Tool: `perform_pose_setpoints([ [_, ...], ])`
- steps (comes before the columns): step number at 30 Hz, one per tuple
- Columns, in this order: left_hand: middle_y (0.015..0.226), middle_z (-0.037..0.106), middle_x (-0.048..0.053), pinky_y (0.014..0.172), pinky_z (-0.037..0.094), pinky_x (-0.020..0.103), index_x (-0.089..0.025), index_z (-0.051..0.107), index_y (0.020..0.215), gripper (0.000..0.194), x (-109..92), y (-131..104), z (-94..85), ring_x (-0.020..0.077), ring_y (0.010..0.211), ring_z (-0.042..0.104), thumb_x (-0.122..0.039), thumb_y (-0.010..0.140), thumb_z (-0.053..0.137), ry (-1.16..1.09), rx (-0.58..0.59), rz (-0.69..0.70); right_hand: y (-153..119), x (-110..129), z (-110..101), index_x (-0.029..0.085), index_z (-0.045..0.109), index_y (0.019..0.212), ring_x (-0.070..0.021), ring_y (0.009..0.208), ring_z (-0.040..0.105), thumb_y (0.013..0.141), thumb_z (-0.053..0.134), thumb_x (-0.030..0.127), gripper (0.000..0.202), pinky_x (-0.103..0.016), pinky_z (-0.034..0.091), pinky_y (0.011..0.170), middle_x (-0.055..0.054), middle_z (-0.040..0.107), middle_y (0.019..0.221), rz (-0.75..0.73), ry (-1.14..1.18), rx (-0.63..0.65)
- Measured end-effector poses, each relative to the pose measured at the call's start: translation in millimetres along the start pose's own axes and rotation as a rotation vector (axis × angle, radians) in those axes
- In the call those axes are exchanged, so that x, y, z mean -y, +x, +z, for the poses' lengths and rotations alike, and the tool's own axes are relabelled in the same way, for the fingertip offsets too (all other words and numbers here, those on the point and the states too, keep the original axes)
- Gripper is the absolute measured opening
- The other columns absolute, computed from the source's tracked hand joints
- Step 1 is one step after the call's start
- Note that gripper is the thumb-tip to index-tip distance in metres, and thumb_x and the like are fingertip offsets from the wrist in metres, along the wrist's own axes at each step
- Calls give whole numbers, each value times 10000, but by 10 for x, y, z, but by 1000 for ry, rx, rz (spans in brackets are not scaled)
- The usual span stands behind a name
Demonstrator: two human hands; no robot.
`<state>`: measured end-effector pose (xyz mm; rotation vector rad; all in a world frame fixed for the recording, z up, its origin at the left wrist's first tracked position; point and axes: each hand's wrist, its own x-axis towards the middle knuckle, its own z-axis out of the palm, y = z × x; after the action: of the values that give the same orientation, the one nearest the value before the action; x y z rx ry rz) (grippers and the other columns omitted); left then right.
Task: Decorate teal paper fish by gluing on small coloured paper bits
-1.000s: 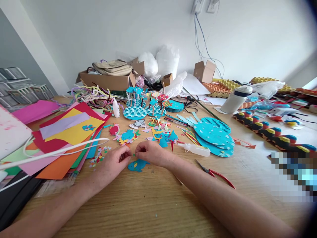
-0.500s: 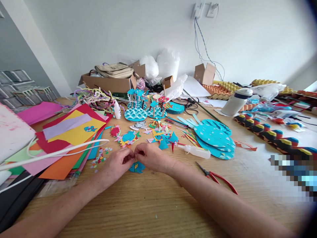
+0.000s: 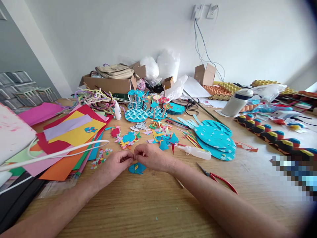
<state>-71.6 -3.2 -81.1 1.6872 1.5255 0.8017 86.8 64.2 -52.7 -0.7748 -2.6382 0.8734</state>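
Observation:
My left hand (image 3: 121, 162) and my right hand (image 3: 151, 156) meet at the middle of the table, fingertips pinched close together. Whatever they pinch is too small and hidden to make out. Just below the fingers lies a blue paper fish (image 3: 137, 168) with a yellow patch, flat on the wood. Beyond the hands are a pile of cut paper fish (image 3: 128, 138) and blue and coloured paper scraps (image 3: 163, 142). Small paper dots (image 3: 100, 158) are scattered left of my left hand.
Red-handled pliers (image 3: 215, 178) and a glue bottle (image 3: 198, 152) lie to the right, near blue paper discs (image 3: 214, 136). Coloured paper sheets (image 3: 59, 165) with a white cable (image 3: 74, 147) over them fill the left. Finished fish stands (image 3: 135, 114) are farther back.
Both hands stay pinched together, with the left fingers slightly shifted. More of the blue paper fish shows beneath them now.

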Motion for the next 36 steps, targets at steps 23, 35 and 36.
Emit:
perform_pose_setpoints([
  [23, 541, 453, -61, 481, 335, 224, -175, 506, 646, 183, -82, -35, 48, 106, 492, 412, -316, 754, 463, -129, -106, -76, 72, -147, 84, 154, 557, 691, -62, 534, 456, 684, 519, 187, 51, -165, 330, 456, 46, 528, 606, 189, 379, 22],
  [35, 657, 595, -23, 539, 422, 232, -193, 581, 778, 155, -70, -164, -28, 143, 606, 550, -249, 776, 436, 213, -112, 65, 158, -125, -86, 147, 585, 727, -67, 571, 438, 720, 496, 126, 92, -168, 304, 499, 39, 518, 621, 19, 40, 171],
  [36, 682, 616, -15, 571, 431, 240, -196, 591, 769, 166, -77, -201, -32, 148, 635, 565, -224, 780, 428, 303, -108, 110, 183, -128, -105, 147, 594, 735, -70, 587, 448, 715, 502, 122, 98, -168, 306, 506, 32, 536, 644, -12, -6, 235],
])
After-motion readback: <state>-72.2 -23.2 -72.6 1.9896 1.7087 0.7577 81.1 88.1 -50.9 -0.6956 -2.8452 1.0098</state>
